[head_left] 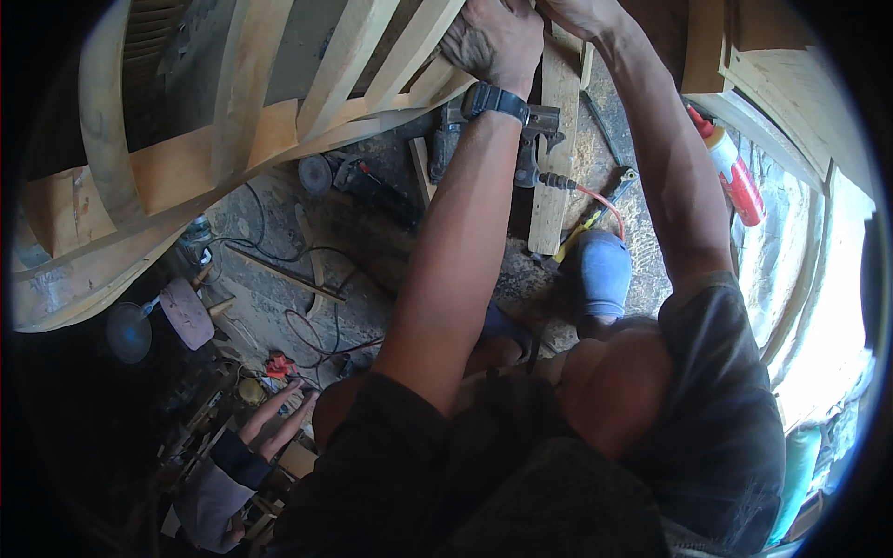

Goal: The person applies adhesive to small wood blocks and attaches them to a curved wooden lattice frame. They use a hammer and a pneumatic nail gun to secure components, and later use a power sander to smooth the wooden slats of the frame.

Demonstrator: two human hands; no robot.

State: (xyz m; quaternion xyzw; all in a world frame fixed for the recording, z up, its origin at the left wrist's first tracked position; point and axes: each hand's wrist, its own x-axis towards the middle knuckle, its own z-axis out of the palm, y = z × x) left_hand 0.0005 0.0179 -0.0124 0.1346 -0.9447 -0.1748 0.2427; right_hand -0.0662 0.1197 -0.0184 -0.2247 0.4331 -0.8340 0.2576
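Observation:
My left hand (502, 42), with a dark watch on its wrist, is at the top edge against a row of pale wooden slats (409, 56). Its fingers look curled in beside the nearest slat; what they close on is hidden. Just to its right, my right hand (581, 14) is cut off by the frame's edge, so its fingers do not show. Below the hands is a wooden board (559, 102). Partly behind my left forearm lies a dark air tool (539, 139), with an orange hose (609, 206) at its coupler.
A curved wooden rail (186, 158) joins the slats at left. On the dusty floor lie an angle grinder (372, 186), cables and a yellow-handled tool (584, 228). A red-and-white bottle (741, 186) is at right. Another person (219, 484) is at lower left.

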